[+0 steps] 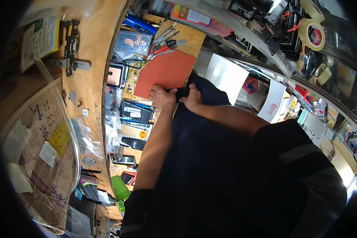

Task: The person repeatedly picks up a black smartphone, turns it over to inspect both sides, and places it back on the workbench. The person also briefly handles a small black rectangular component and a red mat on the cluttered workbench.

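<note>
Two-handed grip (162, 97) on dark object (182, 93), green container (120, 188), contents unclear

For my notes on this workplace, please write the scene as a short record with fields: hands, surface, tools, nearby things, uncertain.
Left hand: at the near edge of the orange-red mat, its thumb side against a dark item
Right hand: on the other side of the dark item
Surface: the mat lies on a wooden board
Tools: a red-handled tool among others beyond the mat
Nearby: bubble wrap at left; white perforated panel at right
Uncertain: what the dark item is, and how firmly either hand grips it
</note>
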Demonstrator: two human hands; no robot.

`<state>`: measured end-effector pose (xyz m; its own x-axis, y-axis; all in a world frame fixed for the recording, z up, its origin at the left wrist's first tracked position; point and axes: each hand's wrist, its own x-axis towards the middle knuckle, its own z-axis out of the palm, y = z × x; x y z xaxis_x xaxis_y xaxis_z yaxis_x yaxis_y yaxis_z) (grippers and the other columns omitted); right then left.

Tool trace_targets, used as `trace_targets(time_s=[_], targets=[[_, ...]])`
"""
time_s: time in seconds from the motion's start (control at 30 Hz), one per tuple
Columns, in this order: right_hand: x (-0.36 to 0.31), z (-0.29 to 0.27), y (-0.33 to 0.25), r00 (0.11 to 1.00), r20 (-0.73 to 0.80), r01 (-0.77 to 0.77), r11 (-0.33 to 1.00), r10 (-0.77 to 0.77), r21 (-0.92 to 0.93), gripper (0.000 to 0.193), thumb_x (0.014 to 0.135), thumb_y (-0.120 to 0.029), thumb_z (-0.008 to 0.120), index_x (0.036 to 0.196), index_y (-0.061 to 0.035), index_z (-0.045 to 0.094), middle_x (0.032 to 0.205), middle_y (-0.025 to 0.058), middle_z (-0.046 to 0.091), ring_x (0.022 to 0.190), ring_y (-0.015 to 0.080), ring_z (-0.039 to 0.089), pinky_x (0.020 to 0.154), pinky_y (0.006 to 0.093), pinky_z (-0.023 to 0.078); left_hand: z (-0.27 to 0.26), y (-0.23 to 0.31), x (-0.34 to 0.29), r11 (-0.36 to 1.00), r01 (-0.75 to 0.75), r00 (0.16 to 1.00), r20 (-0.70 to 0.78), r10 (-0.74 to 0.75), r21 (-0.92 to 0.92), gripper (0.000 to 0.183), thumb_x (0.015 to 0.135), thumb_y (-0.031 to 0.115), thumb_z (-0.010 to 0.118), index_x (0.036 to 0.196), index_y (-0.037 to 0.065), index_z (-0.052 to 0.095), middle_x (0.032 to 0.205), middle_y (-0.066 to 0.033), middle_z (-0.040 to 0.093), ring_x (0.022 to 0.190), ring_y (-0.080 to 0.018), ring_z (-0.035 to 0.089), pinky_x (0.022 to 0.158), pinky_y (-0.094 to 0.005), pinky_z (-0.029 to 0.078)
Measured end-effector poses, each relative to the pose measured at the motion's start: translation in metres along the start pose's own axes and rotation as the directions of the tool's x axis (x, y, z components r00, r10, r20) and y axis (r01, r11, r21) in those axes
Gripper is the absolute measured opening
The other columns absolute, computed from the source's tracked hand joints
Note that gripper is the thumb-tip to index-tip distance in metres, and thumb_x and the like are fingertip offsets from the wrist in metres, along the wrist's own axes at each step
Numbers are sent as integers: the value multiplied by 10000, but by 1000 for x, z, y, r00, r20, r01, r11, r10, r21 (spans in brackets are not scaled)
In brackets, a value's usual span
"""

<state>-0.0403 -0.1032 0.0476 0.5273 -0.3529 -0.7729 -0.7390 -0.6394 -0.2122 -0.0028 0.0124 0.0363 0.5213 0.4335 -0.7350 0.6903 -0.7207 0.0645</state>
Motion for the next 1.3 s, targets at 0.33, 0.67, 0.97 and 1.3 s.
trace_targets(time_s=[0.33,0.67,0.97,1.3], targets=[[10,1,10,995,21,99,995,-100,33,750,653,-190,936,1223,-7,484,1077,232,695,1058,402,675,917,447,549,-8,-7,7,994,-95,994,42,97,-44,751,683,390,914,1235,89,503,1311,-173,509,1270,-372,484,989,-546,474],[5,2,9,997,-3,82,996,-82,28,699,679,-195,921,1187,-19,473,1110,231,678,1077,401,664,915,452,546,-5,-4,7,998,-43,999,16,44,-48,601,701,352,908,1137,113,569,1280,-169,536,1237,-377,505,986,-499,492],[1,2,5,997,-20,73,997,-73,23,692,699,-214,909,1192,-24,462,1167,244,653,1110,409,646,931,458,537,0,-7,1,997,-58,998,-36,56,-58,599,687,331,916,1122,121,561,1243,-149,542,1226,-374,502,956,-544,489],[-4,-14,16,924,38,367,910,-381,194,549,763,-164,857,1149,-27,490,968,207,686,1019,387,686,883,460,563,7,-65,36,804,-370,922,-77,380,-466,380,817,281,837,1042,62,624,986,-90,650,924,-261,645,843,-381,512]])
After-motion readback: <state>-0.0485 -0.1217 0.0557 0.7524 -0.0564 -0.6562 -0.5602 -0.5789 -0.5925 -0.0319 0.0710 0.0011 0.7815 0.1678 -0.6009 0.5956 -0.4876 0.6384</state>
